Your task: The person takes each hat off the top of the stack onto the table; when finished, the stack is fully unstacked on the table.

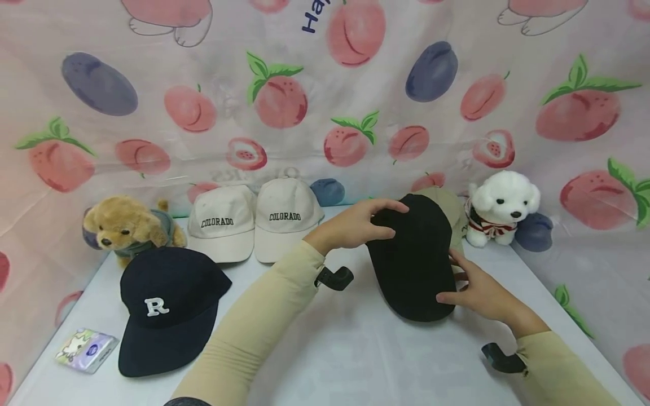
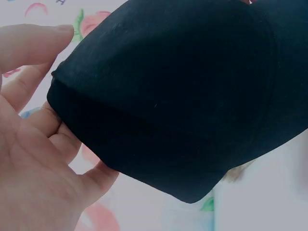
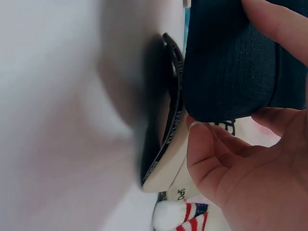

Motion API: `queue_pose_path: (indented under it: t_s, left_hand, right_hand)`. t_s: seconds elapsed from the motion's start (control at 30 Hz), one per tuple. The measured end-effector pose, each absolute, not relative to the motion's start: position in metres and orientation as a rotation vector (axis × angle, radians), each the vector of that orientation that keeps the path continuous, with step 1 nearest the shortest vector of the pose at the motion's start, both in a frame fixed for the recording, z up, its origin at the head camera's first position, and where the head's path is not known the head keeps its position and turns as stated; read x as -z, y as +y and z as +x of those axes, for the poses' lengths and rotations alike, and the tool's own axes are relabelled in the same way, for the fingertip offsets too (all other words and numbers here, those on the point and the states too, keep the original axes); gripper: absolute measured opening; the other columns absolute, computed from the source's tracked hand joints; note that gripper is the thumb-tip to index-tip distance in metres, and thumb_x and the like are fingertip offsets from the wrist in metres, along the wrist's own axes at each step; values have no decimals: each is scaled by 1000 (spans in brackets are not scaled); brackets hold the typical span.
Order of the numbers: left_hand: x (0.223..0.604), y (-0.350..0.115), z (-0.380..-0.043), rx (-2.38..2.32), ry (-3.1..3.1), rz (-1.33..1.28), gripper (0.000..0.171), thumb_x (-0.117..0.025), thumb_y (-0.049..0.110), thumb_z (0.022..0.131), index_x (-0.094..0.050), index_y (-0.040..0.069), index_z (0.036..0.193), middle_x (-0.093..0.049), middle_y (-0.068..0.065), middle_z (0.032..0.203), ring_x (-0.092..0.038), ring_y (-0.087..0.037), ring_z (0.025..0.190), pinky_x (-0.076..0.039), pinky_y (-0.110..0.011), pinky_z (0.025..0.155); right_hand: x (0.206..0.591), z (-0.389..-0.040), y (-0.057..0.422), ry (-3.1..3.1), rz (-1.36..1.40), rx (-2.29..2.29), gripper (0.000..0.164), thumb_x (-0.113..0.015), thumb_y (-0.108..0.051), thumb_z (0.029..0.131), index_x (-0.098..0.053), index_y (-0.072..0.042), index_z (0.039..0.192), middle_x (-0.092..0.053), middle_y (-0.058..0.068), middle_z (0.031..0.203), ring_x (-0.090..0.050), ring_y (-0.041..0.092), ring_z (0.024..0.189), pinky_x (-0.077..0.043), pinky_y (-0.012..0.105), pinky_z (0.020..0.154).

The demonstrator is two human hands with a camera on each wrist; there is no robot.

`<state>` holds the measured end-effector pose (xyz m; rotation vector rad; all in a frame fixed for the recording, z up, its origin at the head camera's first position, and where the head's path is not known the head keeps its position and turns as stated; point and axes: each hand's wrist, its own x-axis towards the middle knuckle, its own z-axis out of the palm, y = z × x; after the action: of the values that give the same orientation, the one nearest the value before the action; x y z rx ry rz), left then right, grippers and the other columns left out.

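A plain black baseball cap point(image 1: 413, 265) is raised between both hands over the right half of the table, its brim pointing down toward the front. My left hand point(image 1: 350, 228) holds it at the upper left of the crown. In the left wrist view several fingers point(image 2: 65, 139) reach behind the crown's edge. At the lower right, my right hand point(image 1: 482, 287) pinches the brim, with the thumb on its upper face and the fingers at its edge. Partly hidden behind the black cap is a beige cap point(image 1: 449, 206), whose lettering shows partly in the right wrist view.
Two off-white COLORADO caps point(image 1: 220, 223) stand side by side at the back. A navy cap with a white R point(image 1: 167, 310) lies front left, beside a small tissue pack point(image 1: 87, 351). A brown plush dog point(image 1: 127, 225) sits back left, a white plush dog point(image 1: 503, 206) back right.
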<state>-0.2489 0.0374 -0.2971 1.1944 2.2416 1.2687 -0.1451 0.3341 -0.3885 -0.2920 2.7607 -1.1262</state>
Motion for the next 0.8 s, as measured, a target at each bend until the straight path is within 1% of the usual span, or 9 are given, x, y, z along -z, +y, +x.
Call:
queue_pose_path:
  t_s: [0.13,0.3,0.43,0.5,0.63,0.8]
  left_hand:
    - [288,26,-245,-1278,2247,1215,45,-63,12,96,-56,16,140,-52,1,142,-41,-10,133,-34,-27,108]
    - [281,10,-241,-1270,2324,1209,42,-65,12,96,-59,15,138,-56,2,137,-46,-8,128,-37,-26,105]
    - [280,-4,-238,-1284,2351,1216,40,-65,10,95,-62,14,134,-59,2,134,-48,-8,126,-39,-28,104]
    - [281,-11,-237,-1297,2352,1210,39,-65,10,95,-62,14,133,-59,3,132,-49,-8,125,-40,-28,103]
    - [280,-28,-233,-1318,2363,1168,39,-66,10,94,-63,15,133,-60,2,130,-52,-10,122,-43,-31,100]
    - [277,-52,-230,-1321,2435,1065,40,-68,14,93,-64,17,132,-59,1,132,-52,-13,120,-44,-35,99]
  right_hand:
    - [385,-145,328,2753,-324,1156,109,-81,-31,86,-7,-3,160,-32,29,151,-51,46,122,-50,46,86]
    - [384,-146,314,2721,-367,1216,107,-81,-29,86,-8,-8,161,-33,27,151,-51,44,122,-50,45,87]
    - [388,-149,301,2692,-408,1249,104,-81,-28,86,-12,-8,161,-35,25,151,-52,42,123,-52,40,86]
    - [390,-150,295,2681,-440,1265,102,-82,-26,85,-14,-7,160,-36,25,150,-53,42,121,-52,37,84]
    - [389,-151,279,2679,-496,1264,102,-83,-27,84,-17,-9,160,-41,25,146,-58,35,113,-51,32,78]
    - [386,-154,256,2674,-541,1239,104,-83,-31,84,-16,-9,161,-45,23,144,-60,28,108,-51,31,77]
